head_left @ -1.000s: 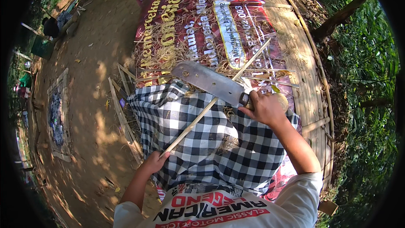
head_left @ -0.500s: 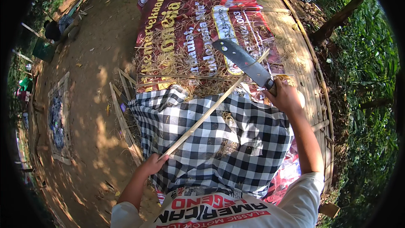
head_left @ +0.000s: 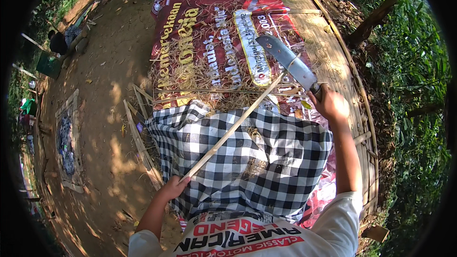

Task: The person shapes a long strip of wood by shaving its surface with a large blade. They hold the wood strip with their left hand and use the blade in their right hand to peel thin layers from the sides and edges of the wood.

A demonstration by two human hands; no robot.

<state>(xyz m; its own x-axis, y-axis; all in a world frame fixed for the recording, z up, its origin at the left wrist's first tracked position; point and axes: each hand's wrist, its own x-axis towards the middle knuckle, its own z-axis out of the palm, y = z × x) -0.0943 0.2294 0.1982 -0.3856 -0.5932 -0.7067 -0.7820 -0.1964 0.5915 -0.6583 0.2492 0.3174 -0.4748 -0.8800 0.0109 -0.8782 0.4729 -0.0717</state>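
A large red printed banner lies flat on the ground at the far middle of the scene, carrying yellow and white lettering and one long white label strip running near to far at its right of centre. Dry straw and thin shavings are scattered over its near half. To its right runs a woven bamboo platform, edged by a long pole, and beyond that green undergrowth. To the left is bare packed dirt in dappled shade, with a flat rectangular frame lying at the far left and loose split slats just beside the cloth.

Nearer, a black-and-white checked cloth covers the person's lap and fills the near middle, lying under the work.

Across the cloth, a long thin bamboo strip slants from near left to far right. The left hand is closed around its near end, at the cloth's left edge. The right hand is wrapped tight on the handle of a broad steel cleaver, whose blade points far and left above the banner. The strip's far end meets the blade's lower edge; whether it truly touches cannot be told.
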